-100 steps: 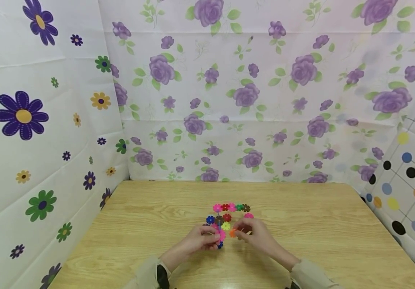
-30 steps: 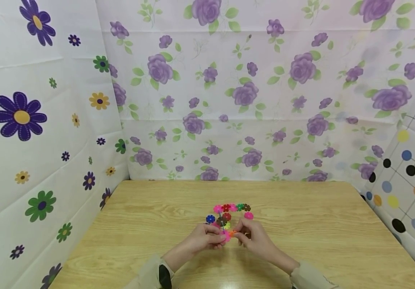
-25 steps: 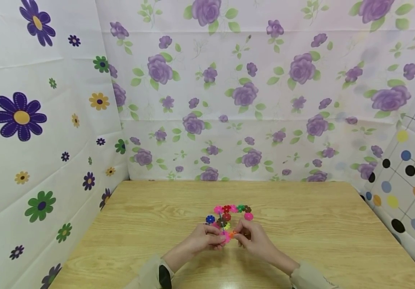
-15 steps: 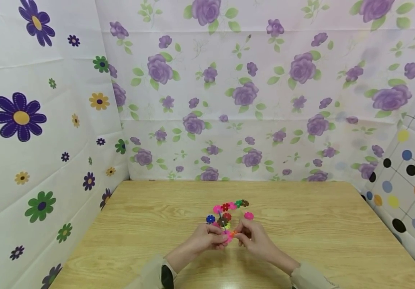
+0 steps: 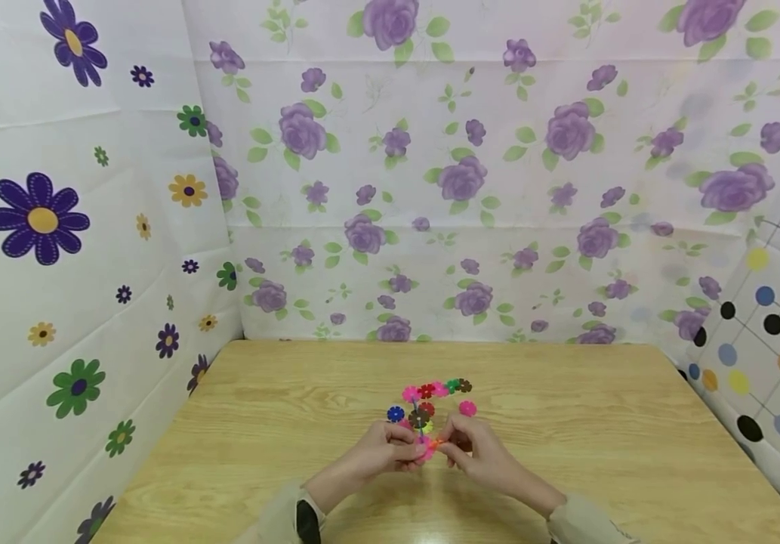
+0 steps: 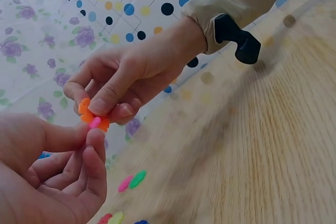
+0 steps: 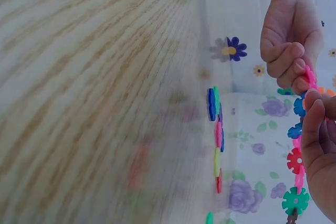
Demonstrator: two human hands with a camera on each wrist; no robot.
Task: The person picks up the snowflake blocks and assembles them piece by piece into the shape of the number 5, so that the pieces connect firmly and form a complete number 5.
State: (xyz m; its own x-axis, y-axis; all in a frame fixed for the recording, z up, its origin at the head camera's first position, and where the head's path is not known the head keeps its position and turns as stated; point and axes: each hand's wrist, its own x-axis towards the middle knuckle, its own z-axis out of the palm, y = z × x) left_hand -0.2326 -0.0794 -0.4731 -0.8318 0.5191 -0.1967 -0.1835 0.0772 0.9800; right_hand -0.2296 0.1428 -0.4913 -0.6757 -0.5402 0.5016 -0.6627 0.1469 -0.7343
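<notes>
My left hand (image 5: 390,447) pinches a pink flower-shaped interlocking disc (image 5: 426,447) at the near end of a chain of joined discs. In the right wrist view the chain runs through blue, a red disc (image 7: 295,161) and a green disc (image 7: 295,201) to brown. Between thumb and forefinger my right hand (image 5: 474,444) grips an orange disc (image 6: 85,109), which meets the pink one edge to edge. Fingers partly cover that joint, so how deep the slots are engaged cannot be told. The chain's far end, with a brown disc (image 5: 464,385), stretches away to the right.
Loose discs lie on the wooden table (image 5: 281,423) beyond my hands: a blue disc (image 5: 396,413), a red disc (image 5: 428,409) and a pink disc (image 5: 467,408) among them. Patterned cloth walls (image 5: 362,189) stand along the table's back and sides.
The orange disc was apart from the pink one about three seconds ago; now they touch. My left hand has shifted slightly right with the chain. The chain's far end has wobbled up and back down.
</notes>
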